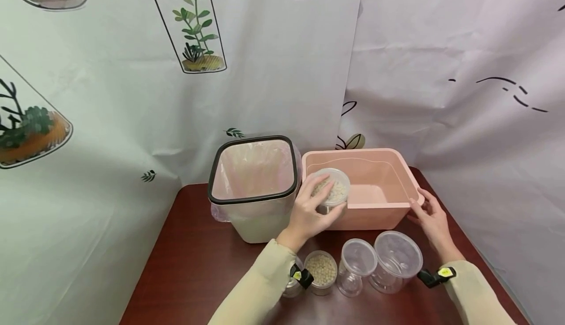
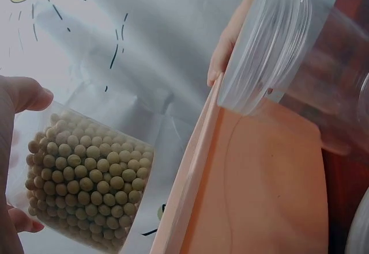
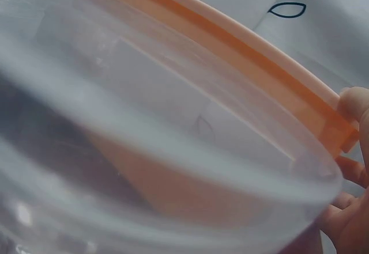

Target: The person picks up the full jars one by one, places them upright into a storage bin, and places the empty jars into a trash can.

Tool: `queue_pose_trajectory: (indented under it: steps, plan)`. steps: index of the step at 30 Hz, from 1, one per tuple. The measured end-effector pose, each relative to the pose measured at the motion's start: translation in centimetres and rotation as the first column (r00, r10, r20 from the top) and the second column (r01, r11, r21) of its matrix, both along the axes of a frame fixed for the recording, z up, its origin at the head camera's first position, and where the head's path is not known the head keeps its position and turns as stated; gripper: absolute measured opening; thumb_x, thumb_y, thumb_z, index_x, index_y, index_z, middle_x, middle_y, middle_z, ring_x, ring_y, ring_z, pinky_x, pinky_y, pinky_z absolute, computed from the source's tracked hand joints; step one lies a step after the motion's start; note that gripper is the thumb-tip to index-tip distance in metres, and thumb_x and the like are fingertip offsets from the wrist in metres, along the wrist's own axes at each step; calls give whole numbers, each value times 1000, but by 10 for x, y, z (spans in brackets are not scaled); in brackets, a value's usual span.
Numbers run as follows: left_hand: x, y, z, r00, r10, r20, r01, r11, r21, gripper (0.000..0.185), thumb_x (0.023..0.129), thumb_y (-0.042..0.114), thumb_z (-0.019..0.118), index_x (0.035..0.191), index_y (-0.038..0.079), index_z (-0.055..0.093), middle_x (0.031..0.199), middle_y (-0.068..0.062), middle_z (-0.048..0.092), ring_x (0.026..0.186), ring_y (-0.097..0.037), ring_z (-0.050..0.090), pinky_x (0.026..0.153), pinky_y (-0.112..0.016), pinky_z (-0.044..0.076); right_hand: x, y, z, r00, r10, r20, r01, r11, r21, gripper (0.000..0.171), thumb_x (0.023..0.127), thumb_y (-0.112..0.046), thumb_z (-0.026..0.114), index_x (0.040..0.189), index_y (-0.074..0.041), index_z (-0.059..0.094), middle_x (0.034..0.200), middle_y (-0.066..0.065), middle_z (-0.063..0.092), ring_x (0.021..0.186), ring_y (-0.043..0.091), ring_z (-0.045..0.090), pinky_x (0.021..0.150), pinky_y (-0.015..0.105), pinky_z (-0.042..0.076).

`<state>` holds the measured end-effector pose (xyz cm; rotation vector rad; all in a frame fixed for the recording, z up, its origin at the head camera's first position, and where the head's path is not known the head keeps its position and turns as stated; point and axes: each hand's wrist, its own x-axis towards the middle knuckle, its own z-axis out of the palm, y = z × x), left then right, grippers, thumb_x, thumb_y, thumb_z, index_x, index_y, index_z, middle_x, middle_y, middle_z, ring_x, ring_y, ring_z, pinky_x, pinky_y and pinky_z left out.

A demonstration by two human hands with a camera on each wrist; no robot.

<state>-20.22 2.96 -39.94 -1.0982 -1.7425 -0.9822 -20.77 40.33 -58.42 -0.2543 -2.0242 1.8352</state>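
My left hand (image 1: 305,214) grips a clear lidded jar of round, pale dried beans (image 2: 92,179). In the head view it holds the jar above the front left part of a pink plastic tub (image 1: 366,218). My right hand (image 1: 434,221) pinches the tub's front right corner, with the thumb on the rim and fingers below it. The right wrist view shows that thumb (image 3: 354,101) against the rim, while a clear jar close to the camera covers much of the tub.
Left of the tub stands a pale trash bin (image 1: 260,224) with a black rim and a liner. In front are another bean jar (image 1: 321,268), a slim clear jar (image 1: 358,259), a wider clear jar (image 1: 397,256) and one partly behind the left sleeve. A printed curtain (image 1: 282,85) hangs behind the table (image 1: 190,261).
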Motion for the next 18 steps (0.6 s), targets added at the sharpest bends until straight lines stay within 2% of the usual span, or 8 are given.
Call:
queue_pose_trajectory:
  steps: [2, 4, 11, 16, 18]
  plan:
    - [-4, 4, 1, 1000, 10, -10, -10, 1000, -10, 44, 69, 22, 78, 104, -3, 68, 115, -18, 57, 111, -33, 52, 95, -36, 42, -6, 8, -13, 1000, -10, 10, 10, 1000, 14, 58, 87, -33, 65, 140, -32, 41, 116, 8, 46, 87, 2, 61, 62, 21, 53]
    - [-9, 8, 2, 1000, 18, -20, -19, 1000, -23, 44, 68, 22, 79, 103, -3, 68, 114, -17, 58, 110, -33, 53, 94, -34, 43, -10, 11, -18, 1000, -16, 14, 16, 1000, 26, 58, 87, -32, 65, 140, -33, 40, 118, 8, 46, 88, 2, 60, 62, 21, 53]
    - [-21, 16, 1, 1000, 19, -2, -19, 999, -48, 45, 69, 23, 79, 104, -4, 68, 114, -17, 57, 110, -33, 53, 96, -32, 42, -4, 0, -3, 999, -23, 22, 22, 999, 44, 60, 86, -38, 65, 140, -33, 40, 115, 8, 46, 87, 1, 60, 62, 20, 52]
    - [-28, 24, -2, 999, 24, 25, -23, 999, -49, 46, 71, 24, 79, 105, -4, 68, 116, -17, 56, 113, -32, 51, 98, -31, 39, -5, 4, -9, 999, -35, 18, 34, 998, 44, 57, 87, -33, 65, 139, -33, 41, 113, 7, 48, 86, 1, 60, 60, 19, 52]
    - [-30, 28, -1, 999, 20, 33, -18, 999, -49, 46, 72, 24, 79, 105, -4, 68, 116, -17, 56, 113, -31, 51, 99, -30, 39, -2, 1, -4, 999, -35, 26, 34, 999, 30, 57, 87, -33, 65, 139, -33, 42, 110, 5, 49, 86, 1, 60, 61, 20, 52]
